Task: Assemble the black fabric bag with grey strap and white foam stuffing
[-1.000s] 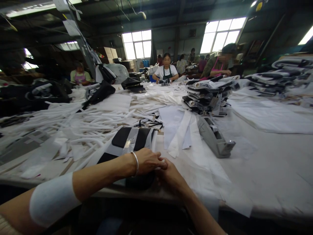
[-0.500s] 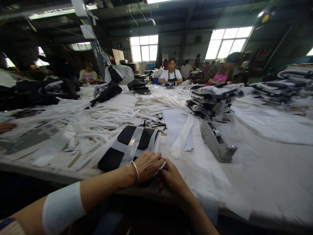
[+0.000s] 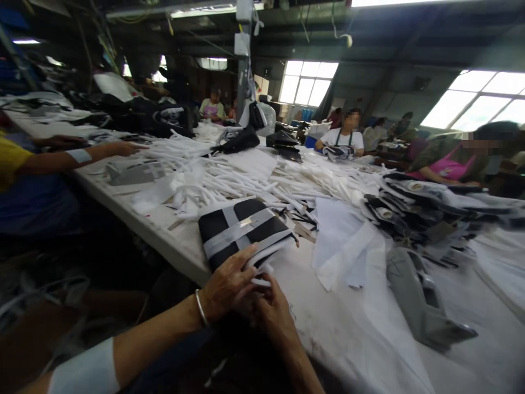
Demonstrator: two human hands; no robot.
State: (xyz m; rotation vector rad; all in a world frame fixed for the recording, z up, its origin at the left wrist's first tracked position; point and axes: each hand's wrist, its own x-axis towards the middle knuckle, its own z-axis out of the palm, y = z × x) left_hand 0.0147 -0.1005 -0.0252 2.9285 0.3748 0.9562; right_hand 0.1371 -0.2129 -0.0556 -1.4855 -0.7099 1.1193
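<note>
A flat black bag (image 3: pixel 245 209), banded with pale translucent strips, lies at the table's near edge, its right end overhanging towards me. My left hand (image 3: pixel 229 284) is closed at that end, fingers curled over white padding beside the bag. Close against it, my right hand (image 3: pixel 276 309) is closed too, thumb and fingers on a white foam-like strip (image 3: pixel 261 282) sticking out between the hands. The undersides of both hands are hidden, and what lies below them is dark.
White rods (image 3: pixel 229 178) are heaped behind the bag. To the right are white sheets (image 3: pixel 338 232), a grey tape dispenser (image 3: pixel 422 301) and stacked dark-and-white bundles (image 3: pixel 414 213). A co-worker's arm (image 3: pixel 98 153) reaches in from the left; other people sit across the table (image 3: pixel 324 328).
My view has swung left, so the scene sits farther right and a co-worker's arm shows at left. The bag's near end is now angled towards me, with both hands still at it.
</note>
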